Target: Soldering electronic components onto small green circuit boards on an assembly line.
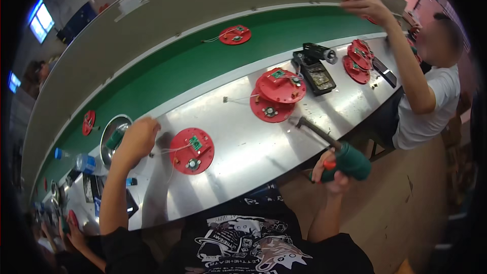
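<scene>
My left hand [136, 139] reaches toward a round metal bowl [114, 132] at the table's left, fingers curled at its rim; whether it holds anything I cannot tell. Just to its right lies a red round disc [192, 150] with a small green circuit board and thin wires. My right hand [332, 172] grips a green-handled electric screwdriver [340, 155], its dark shaft pointing up-left over the steel table [243, 172]. A stack of red discs [276, 94] with green boards sits further back.
A green conveyor belt [167, 71] carries a red disc [235, 34] and another [89, 122]. A co-worker on the right raises a hand [362, 2]; more red discs [357, 61] lie near them. A black device [317, 73] and a water bottle [76, 161] sit on the table.
</scene>
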The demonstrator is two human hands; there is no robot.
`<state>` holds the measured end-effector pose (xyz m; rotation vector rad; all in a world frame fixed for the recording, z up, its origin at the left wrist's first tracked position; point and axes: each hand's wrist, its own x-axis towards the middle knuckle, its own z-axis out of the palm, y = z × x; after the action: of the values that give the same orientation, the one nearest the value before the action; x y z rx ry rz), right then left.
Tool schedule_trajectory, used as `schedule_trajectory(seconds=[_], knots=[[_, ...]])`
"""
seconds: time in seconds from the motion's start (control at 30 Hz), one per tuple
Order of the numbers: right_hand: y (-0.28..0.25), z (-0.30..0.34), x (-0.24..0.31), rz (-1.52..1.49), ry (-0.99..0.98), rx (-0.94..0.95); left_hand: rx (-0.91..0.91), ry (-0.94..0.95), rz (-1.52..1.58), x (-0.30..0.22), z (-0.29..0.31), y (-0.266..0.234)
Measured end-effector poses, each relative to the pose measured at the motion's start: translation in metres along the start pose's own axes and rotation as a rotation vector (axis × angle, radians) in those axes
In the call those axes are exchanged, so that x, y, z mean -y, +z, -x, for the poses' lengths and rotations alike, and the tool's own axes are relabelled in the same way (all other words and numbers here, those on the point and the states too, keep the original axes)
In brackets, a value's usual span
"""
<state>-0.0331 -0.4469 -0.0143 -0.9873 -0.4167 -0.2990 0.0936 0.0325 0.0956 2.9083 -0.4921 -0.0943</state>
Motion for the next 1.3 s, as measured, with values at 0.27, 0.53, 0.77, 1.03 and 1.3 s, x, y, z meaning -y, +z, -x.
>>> schedule_trajectory(seconds=[0.27, 0.53, 0.77, 1.03, 1.3], knots=[[0.015, 0.008, 0.02, 0.109, 0.026, -0.051, -0.354, 0.287, 0.053, -0.053, -0.005, -0.075], [0.019, 0.016, 0.027, 0.42, 0.12, -0.066, -0.176, 0.378, -0.32, -0.194, -0.164, -0.196], [0.027, 0.025, 0.022, 0.485, 0.143, -0.075, -0.238, 0.376, -0.228, -0.15, -0.143, -0.174], [0.004, 0.044, 0.013, 0.446, 0.117, -0.143, 0.338, 0.053, -0.108, -0.092, -0.02, -0.086], [0.024, -0.001, -0.027, 0.263, 0.163, -0.008, -0.204, 0.103, 0.107, -0.054, 0.037, 0.032]])
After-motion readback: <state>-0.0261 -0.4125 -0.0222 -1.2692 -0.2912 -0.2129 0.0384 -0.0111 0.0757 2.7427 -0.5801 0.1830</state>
